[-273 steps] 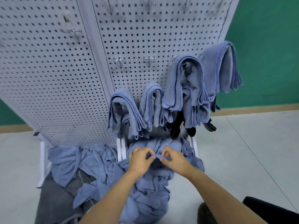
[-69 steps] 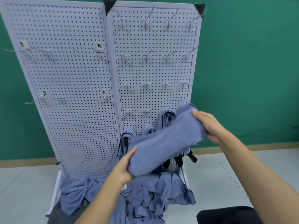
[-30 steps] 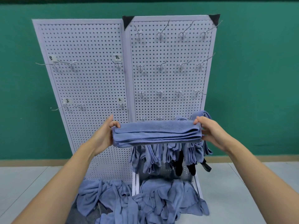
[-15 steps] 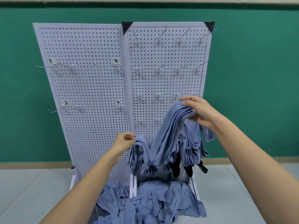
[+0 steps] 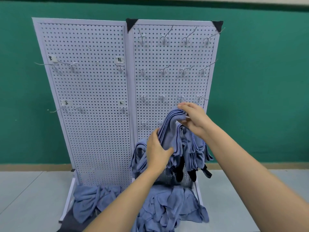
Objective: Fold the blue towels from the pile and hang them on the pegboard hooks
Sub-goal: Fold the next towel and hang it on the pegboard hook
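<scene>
A folded blue towel (image 5: 170, 131) hangs doubled over in front of the right panel of the white pegboard (image 5: 100, 101). My right hand (image 5: 194, 119) pinches its top fold just below a row of hooks. My left hand (image 5: 157, 151) grips the hanging part lower down, thumb in front. Several folded blue towels (image 5: 199, 148) hang on low hooks behind and beside it. A loose pile of blue towels (image 5: 167, 208) lies on the floor at the board's foot.
Rows of bare metal hooks (image 5: 163, 71) stick out of the right panel; a few hooks and paper labels (image 5: 119, 59) are on the left panel. Dark straps (image 5: 180, 171) hang under the towels. A green wall stands behind, grey floor on both sides.
My left hand has come up from beside the low towels and taken hold of the hanging towel. My right hand holds the top fold at about the same spot.
</scene>
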